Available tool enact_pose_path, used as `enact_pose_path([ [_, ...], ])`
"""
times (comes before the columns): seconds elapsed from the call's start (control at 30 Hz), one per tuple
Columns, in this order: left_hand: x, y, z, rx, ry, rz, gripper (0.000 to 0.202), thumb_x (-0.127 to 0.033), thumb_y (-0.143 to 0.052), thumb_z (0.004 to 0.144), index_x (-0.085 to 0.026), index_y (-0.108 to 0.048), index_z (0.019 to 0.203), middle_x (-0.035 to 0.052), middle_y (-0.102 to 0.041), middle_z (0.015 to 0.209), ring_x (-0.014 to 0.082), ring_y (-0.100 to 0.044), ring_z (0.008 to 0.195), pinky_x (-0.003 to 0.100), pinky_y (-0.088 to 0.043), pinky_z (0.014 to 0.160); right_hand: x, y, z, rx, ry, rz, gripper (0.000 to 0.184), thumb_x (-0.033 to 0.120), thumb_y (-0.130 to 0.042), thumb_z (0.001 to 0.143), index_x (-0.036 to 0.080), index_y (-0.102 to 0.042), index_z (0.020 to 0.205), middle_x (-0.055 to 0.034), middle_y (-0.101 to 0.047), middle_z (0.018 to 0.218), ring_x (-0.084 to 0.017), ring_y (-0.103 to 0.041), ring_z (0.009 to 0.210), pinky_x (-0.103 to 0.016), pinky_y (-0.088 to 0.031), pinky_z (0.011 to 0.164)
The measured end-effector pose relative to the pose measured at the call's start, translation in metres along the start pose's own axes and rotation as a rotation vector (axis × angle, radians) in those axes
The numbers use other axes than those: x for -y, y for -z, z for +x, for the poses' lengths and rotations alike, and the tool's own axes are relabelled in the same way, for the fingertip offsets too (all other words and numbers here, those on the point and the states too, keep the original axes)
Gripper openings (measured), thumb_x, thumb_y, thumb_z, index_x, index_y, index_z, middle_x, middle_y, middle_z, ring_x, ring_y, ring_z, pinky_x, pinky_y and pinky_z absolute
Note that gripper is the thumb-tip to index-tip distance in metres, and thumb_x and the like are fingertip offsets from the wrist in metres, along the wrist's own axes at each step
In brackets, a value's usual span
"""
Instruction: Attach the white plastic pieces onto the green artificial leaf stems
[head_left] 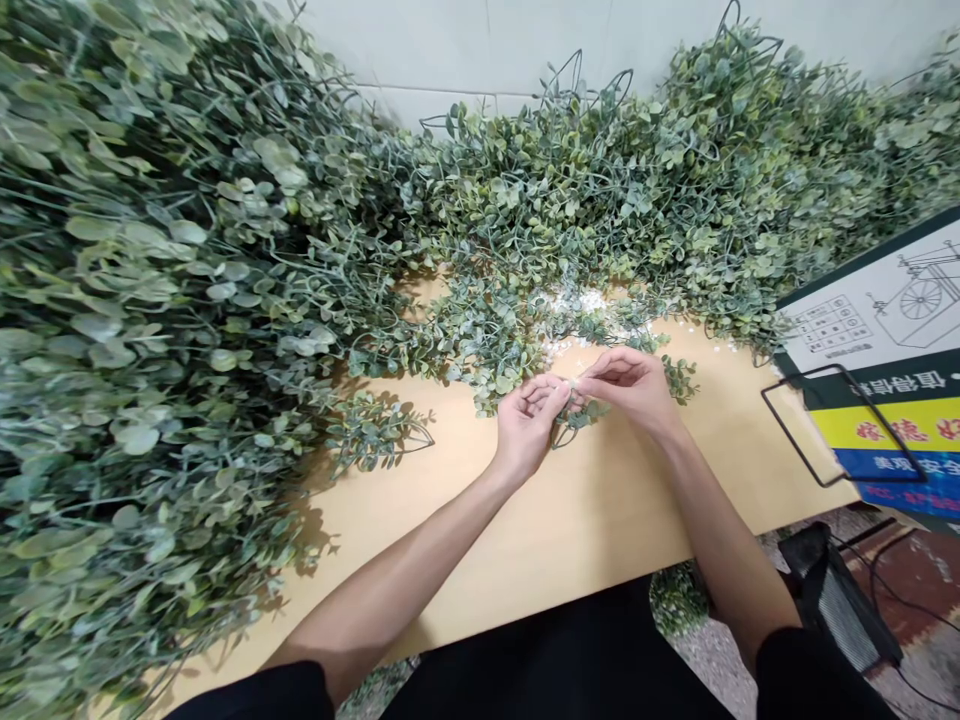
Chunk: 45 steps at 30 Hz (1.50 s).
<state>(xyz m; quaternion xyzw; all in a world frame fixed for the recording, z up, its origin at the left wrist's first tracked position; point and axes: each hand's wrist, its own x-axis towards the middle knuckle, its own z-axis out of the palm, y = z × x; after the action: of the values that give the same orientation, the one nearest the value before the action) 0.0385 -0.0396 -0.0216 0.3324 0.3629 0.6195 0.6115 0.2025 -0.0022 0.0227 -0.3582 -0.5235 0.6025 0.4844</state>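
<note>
My left hand (527, 422) and my right hand (628, 385) meet above a light wooden table (570, 520), fingertips pinched together on a small artificial leaf sprig (576, 418). Its green leaves hang just below my fingers. A tiny pale piece sits right at the pinch point, too small to name. A scatter of small white bits (581, 315) lies on the table just beyond my hands, among loose sprigs.
Big heaps of artificial green foliage (150, 300) cover the left and back of the table up to the wall. A black wire frame (832, 425) and a printed board (885, 400) lie at the right edge. A dark object (836, 590) stands on the floor at lower right.
</note>
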Motion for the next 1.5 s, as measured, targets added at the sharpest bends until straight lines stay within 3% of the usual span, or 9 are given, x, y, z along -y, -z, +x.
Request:
enact_pose_path([
  [0.17,0.000,0.002,0.000,0.051,0.026,0.037,0.026,-0.039,-0.087,0.080,-0.016,-0.076,0.087,0.0039,-0.076,0.078,0.0155,-0.073,0.071,0.029,-0.061,0.076,-0.004,0.007,0.003,0.060,-0.056,0.046,0.032,0.030,-0.098,0.066,0.022,-0.075,0.087,-0.0019,-0.080,0.090,-0.018,-0.076,0.070,-0.034,-0.068,0.068],
  [0.3,-0.002,0.000,-0.001,0.050,0.040,0.037,0.027,-0.040,-0.088,0.079,-0.016,-0.076,0.085,0.0031,-0.075,0.076,0.0146,-0.071,0.067,0.028,-0.061,0.072,-0.004,0.010,0.002,0.118,-0.094,0.023,0.024,0.026,-0.096,0.070,0.022,-0.083,0.089,-0.0046,-0.079,0.094,-0.018,-0.076,0.075,-0.032,-0.067,0.070],
  [0.47,-0.002,-0.001,0.000,0.029,0.070,0.000,0.033,-0.046,-0.088,0.078,-0.017,-0.075,0.085,0.0018,-0.074,0.075,0.0134,-0.069,0.063,0.027,-0.061,0.068,0.000,0.011,0.001,0.182,-0.091,0.043,0.020,0.026,-0.095,0.070,0.022,-0.083,0.084,-0.0050,-0.078,0.097,-0.019,-0.075,0.080,-0.035,-0.068,0.076],
  [0.73,0.004,0.005,0.000,0.060,0.051,0.058,0.031,-0.047,-0.081,0.086,-0.018,-0.073,0.089,0.0015,-0.072,0.077,0.0142,-0.069,0.069,0.027,-0.058,0.072,0.000,0.022,0.001,0.214,-0.092,-0.049,0.019,0.029,-0.094,0.073,0.022,-0.084,0.088,-0.0042,-0.080,0.085,-0.019,-0.077,0.078,-0.031,-0.065,0.076],
  [0.97,-0.012,-0.006,-0.007,0.046,-0.024,0.183,0.035,-0.051,-0.080,0.085,-0.018,-0.069,0.085,0.0012,-0.069,0.073,0.0134,-0.063,0.065,0.025,-0.052,0.065,0.003,0.024,0.000,0.244,-0.071,-0.092,0.016,0.032,-0.091,0.078,0.022,-0.085,0.089,-0.0045,-0.081,0.086,-0.019,-0.076,0.076,-0.030,-0.064,0.073],
  [1.17,-0.016,-0.010,-0.010,0.000,-0.116,0.258,0.035,-0.051,-0.079,0.087,-0.018,-0.069,0.082,0.0009,-0.065,0.072,0.0121,-0.058,0.065,0.024,-0.047,0.063,-0.005,0.025,0.001,0.267,-0.161,0.023,0.018,0.033,-0.090,0.080,0.019,-0.082,0.089,-0.0028,-0.079,0.078,-0.014,-0.073,0.067,-0.024,-0.061,0.066],
  [1.5,-0.020,-0.012,-0.010,0.029,-0.100,0.198,0.035,-0.052,-0.080,0.085,-0.019,-0.069,0.083,0.0009,-0.067,0.070,0.0131,-0.061,0.061,0.026,-0.052,0.062,-0.013,0.019,0.002,0.270,-0.232,0.116,0.025,0.035,-0.091,0.078,0.018,-0.078,0.090,-0.0013,-0.077,0.076,-0.013,-0.072,0.066,-0.024,-0.062,0.065],
])
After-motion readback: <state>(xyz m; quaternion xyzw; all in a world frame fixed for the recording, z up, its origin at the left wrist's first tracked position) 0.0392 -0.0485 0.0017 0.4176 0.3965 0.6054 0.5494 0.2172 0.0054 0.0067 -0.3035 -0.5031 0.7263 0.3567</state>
